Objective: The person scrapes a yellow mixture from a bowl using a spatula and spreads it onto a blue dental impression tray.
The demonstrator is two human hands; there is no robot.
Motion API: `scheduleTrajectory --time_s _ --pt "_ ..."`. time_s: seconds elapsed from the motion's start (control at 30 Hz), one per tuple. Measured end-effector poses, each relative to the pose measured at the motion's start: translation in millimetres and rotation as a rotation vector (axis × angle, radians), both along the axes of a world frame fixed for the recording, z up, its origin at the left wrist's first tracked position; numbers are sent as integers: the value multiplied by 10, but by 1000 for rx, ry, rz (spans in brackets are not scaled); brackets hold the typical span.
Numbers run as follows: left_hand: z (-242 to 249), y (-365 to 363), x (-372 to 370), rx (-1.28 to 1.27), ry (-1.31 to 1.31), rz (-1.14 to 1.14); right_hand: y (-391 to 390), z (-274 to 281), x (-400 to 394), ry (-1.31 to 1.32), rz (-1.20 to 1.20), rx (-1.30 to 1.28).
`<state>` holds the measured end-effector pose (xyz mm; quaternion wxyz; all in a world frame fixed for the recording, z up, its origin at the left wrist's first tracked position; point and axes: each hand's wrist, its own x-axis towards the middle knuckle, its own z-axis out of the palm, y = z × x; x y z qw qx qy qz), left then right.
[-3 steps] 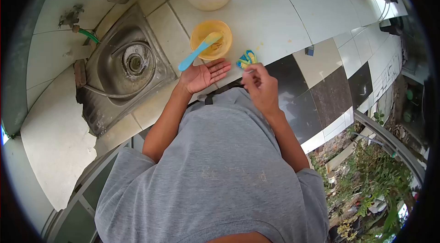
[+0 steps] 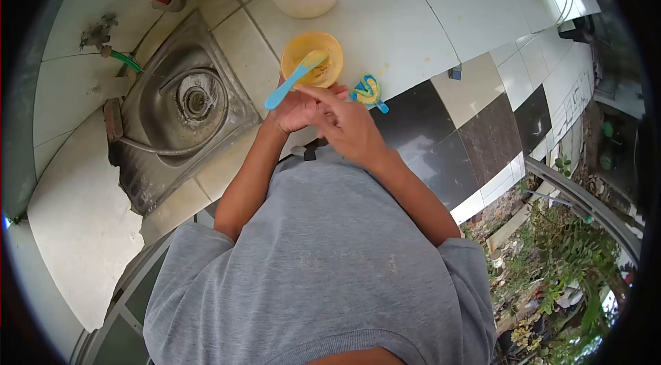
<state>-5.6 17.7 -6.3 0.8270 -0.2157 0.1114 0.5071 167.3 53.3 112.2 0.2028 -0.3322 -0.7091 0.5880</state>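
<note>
Yellow and open-topped, the bowl [image 2: 294, 50] sits on the counter [image 2: 406, 28] with a blue spatula [image 2: 281, 95] across it, its handle jutting past the rim. What has changed is the right hand [image 2: 350, 127]: it has swung from beside the blue tray [image 2: 367, 90] to cross over the left hand [image 2: 296, 112], so both hands now meet just below the bowl. The left is palm up and opened out, its fingers partly covered; the right has a forefinger extended, and whether it pinches anything I cannot tell. That shift leaves the tray, with yellow paste in it, lying apart from the hands, its handle now uncovered.
</note>
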Motion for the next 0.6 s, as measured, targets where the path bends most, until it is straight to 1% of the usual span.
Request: scheduleTrajectory --time_s 0.03,0.07,0.1,0.13,0.17,0.23,0.27,0.33,0.43,0.47,0.53,0.57,0.6 --pt "-37 66 15 106 47 -27 -2 1 -156 -17 91 -54" --pt "-36 94 10 212 103 -55 -16 -41 -327 -29 79 -55" --pt "88 112 88 149 184 4 -36 -111 -484 -17 18 -199" --pt "129 118 72 155 217 0 -53 -176 -598 -1 -45 -336" --pt "149 116 51 147 262 -3 -78 -237 -678 -5 -56 -331" --pt "134 117 6 135 342 -29 -127 -309 -763 222 -288 -619" --pt "97 133 -20 132 372 -54 -144 -344 -754 220 -295 -615" --pt "40 160 -68 137 446 -109 -184 -348 -686 249 -407 -749" --pt "64 127 -94 152 475 -131 -314 -307 -501 177 -461 -687" --pt "120 94 -88 143 412 -99 -358 -241 -410 183 -463 -681" --pt "231 36 -84 124 284 -35 -462 -30 -188 25 -409 -610" --pt "222 18 -127 66 215 -16 -509 53 -81 29 -409 -605" --pt "263 0 -148 68 218 -14 -560 131 25 -43 -386 -440"
